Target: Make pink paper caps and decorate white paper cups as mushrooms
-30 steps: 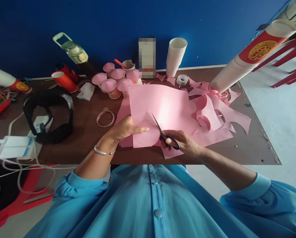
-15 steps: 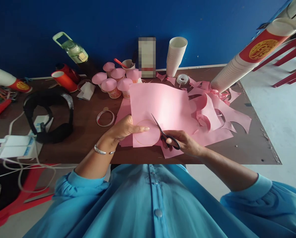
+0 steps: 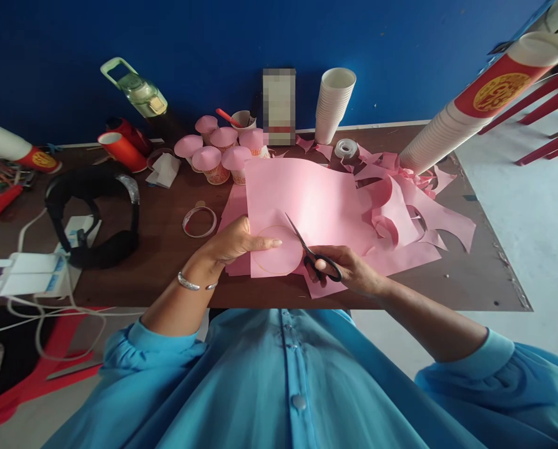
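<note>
A pink sheet of paper [image 3: 302,187] is held up over the table, a drawn circle showing in its lower left part. My left hand [image 3: 241,242] grips its left edge, thumb on top across the circle and fingers hidden beneath. In my right hand [image 3: 337,267] are black-handled scissors [image 3: 309,251], fingers and thumb through the loops. The blades lie along the right side of the circle, pointing up and left, and look nearly closed. More pink paper [image 3: 401,257] lies under and to the right of the sheet.
Pink-topped paper cups [image 3: 223,138] stand behind the sheet, near a stack of white cups [image 3: 334,103]. Curled pink offcuts [image 3: 452,215] cover the right side. A tape roll [image 3: 199,222], black headband-like item [image 3: 113,252] and white charger [image 3: 29,274] with cables lie left.
Both hands, the sheet and the scissors keep nearly the same position. The whole view has shifted very slightly.
</note>
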A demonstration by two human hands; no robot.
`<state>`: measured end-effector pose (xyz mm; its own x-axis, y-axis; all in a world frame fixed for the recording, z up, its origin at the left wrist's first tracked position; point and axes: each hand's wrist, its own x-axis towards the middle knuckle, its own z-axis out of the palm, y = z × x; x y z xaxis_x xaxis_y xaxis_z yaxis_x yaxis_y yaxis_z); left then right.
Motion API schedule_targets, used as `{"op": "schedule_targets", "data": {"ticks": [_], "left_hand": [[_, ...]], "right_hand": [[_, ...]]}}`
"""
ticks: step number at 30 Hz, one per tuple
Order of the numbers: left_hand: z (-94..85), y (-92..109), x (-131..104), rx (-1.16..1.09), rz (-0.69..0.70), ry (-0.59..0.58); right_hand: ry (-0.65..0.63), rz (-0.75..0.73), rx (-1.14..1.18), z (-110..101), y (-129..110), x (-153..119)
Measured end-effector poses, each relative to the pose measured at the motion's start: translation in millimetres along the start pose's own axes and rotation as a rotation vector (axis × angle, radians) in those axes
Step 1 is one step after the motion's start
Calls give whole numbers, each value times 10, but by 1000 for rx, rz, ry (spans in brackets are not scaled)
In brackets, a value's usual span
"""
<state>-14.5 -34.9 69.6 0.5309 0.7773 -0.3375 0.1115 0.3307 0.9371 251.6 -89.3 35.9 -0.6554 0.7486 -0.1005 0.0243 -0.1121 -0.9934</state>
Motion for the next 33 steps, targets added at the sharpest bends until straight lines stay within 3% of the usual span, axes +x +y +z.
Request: {"op": "schedule_targets", "data": {"ticks": [33], "left_hand": [[-45, 37, 38, -10, 15, -69]], "right_hand": [[-29, 20, -9, -62, -17, -32]]}}
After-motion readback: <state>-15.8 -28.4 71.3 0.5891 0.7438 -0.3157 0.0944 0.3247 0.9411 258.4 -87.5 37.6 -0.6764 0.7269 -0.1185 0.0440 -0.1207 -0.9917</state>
